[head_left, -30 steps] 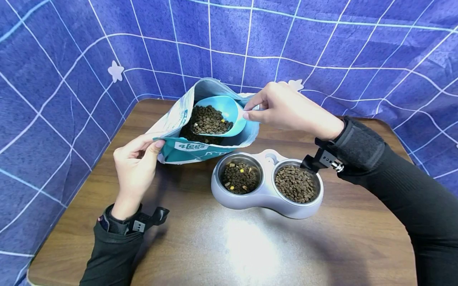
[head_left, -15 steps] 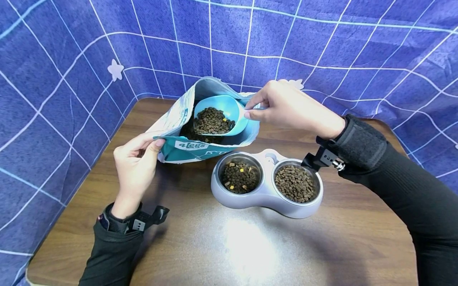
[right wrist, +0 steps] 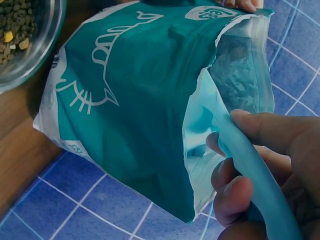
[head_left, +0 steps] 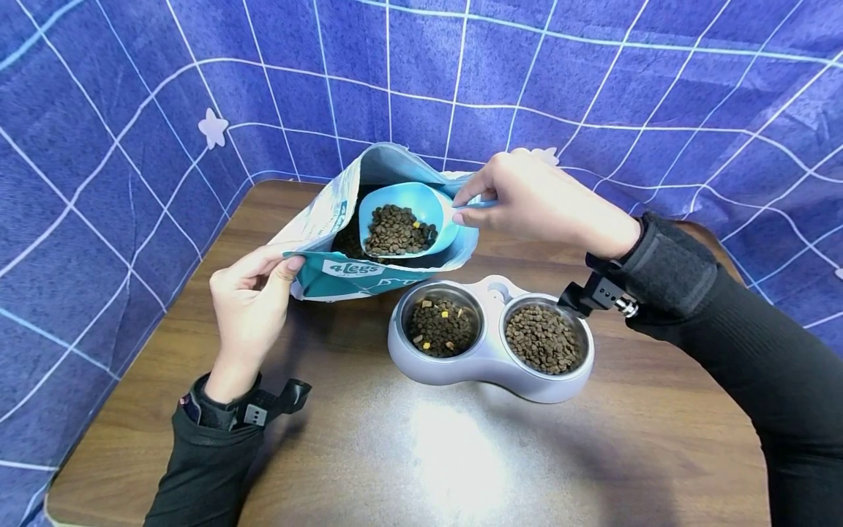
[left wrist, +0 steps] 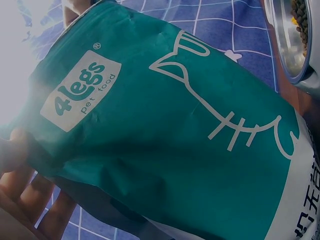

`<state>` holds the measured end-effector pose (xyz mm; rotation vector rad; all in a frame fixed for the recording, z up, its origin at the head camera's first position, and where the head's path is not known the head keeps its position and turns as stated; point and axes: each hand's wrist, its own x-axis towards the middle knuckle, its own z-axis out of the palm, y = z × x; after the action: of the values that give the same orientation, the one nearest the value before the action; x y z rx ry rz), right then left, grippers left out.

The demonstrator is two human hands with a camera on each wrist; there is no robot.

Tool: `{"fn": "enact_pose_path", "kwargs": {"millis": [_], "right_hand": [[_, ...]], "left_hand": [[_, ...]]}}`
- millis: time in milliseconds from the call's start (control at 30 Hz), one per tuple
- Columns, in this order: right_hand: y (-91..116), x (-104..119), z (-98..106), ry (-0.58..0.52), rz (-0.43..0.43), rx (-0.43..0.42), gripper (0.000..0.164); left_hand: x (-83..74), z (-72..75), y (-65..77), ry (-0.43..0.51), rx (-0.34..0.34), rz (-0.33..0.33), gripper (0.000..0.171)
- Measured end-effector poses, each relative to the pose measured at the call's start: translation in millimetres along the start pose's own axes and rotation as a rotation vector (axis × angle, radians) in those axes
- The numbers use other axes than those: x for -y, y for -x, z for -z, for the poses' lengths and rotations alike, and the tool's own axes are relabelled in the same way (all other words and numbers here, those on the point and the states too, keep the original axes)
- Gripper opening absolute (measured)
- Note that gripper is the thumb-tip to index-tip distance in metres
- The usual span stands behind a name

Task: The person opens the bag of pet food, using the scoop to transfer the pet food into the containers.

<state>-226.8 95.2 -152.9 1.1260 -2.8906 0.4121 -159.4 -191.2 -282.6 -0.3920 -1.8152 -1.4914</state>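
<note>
A teal and white pet food bag [head_left: 356, 282] stands open on the table. At its left edge my left hand [head_left: 253, 315] pinches the rim between thumb and fingers. My right hand [head_left: 520, 194] grips the handle of a light blue scoop [head_left: 411, 197], seen closely as a curved blue handle [right wrist: 257, 175] in the right wrist view. Inside the bag's mouth, the scoop's bowl carries brown kibble [head_left: 398, 230] with a yellow piece among it. In the left wrist view the bag's printed front [left wrist: 165, 115] fills most of the picture.
In front of the bag sits a light grey double feeder [head_left: 490, 366] with two metal bowls. Kibble with yellow bits lies in the left bowl [head_left: 444, 326], plain brown kibble in the right bowl [head_left: 543, 337]. A blue gridded cloth [head_left: 421, 73] hangs behind the wooden table [head_left: 369, 439].
The scoop has shifted slightly to the right and a little toward me, and the kibble in it has slid somewhat. My left hand keeps its place on the bag.
</note>
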Motion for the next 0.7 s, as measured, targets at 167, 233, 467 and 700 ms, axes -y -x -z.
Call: {"fn": "enact_pose_path", "kwargs": {"millis": [167, 233, 467, 700], "right_hand": [[1.5, 0.9, 0.7, 0.041, -0.005, -0.008, 0.020], [1.7, 1.3, 0.9, 0.060, -0.011, -0.012, 0.021], [2.3, 1.6, 0.8, 0.080, -0.008, -0.034, 0.020], [4.3, -3.7, -0.8, 0.006, 0.034, -0.059, 0.016]], "left_hand": [[-0.3, 0.0, 0.0, -0.001, 0.002, -0.003, 0.010], [0.0, 0.0, 0.1, 0.007, 0.003, -0.005, 0.010], [0.9, 0.6, 0.3, 0.010, 0.002, -0.007, 0.010], [0.7, 0.6, 0.4, -0.005, 0.003, -0.004, 0.010]]}}
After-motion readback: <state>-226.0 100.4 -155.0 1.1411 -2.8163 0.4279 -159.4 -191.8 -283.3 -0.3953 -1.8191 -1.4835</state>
